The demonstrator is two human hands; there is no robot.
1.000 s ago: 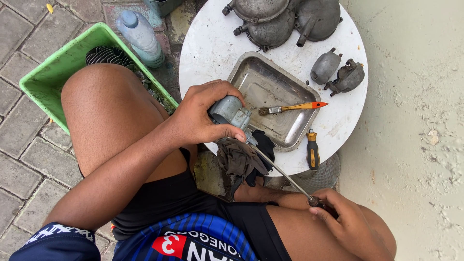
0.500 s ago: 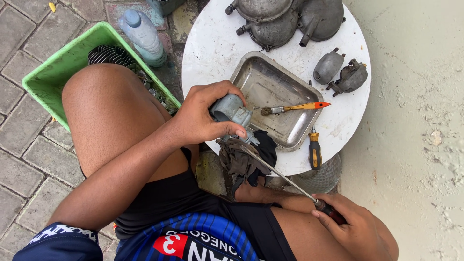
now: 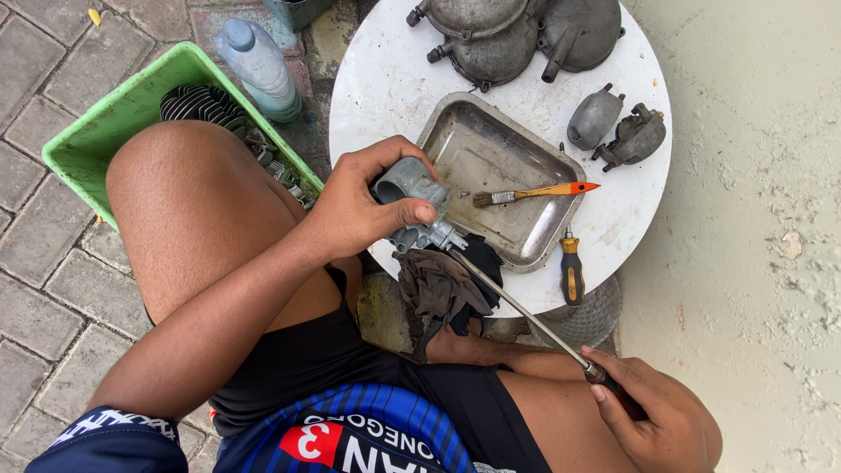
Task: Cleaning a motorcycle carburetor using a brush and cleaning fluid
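Note:
My left hand point(image 3: 355, 210) grips a grey metal carburetor body point(image 3: 412, 203) at the near edge of a round white table point(image 3: 385, 79). My right hand point(image 3: 657, 420), low at the right over my thigh, holds the dark handle of a long screwdriver point(image 3: 517, 307). Its thin shaft runs up and left, and the tip meets the carburetor body. A dirty brown rag point(image 3: 442, 285) hangs just below the carburetor.
A steel tray point(image 3: 473, 140) holds an orange-handled brush point(image 3: 534, 193). A small yellow-handled screwdriver point(image 3: 570, 273) lies beside it. Grey engine covers point(image 3: 499, 35) and two carburetor parts point(image 3: 613, 127) sit further back. A green crate point(image 3: 96, 131) and a plastic bottle point(image 3: 258, 66) stand left.
The view has shifted slightly. My right hand has drawn a little lower and right with the screwdriver, whose tip stays at the carburetor. My left hand keeps its grip.

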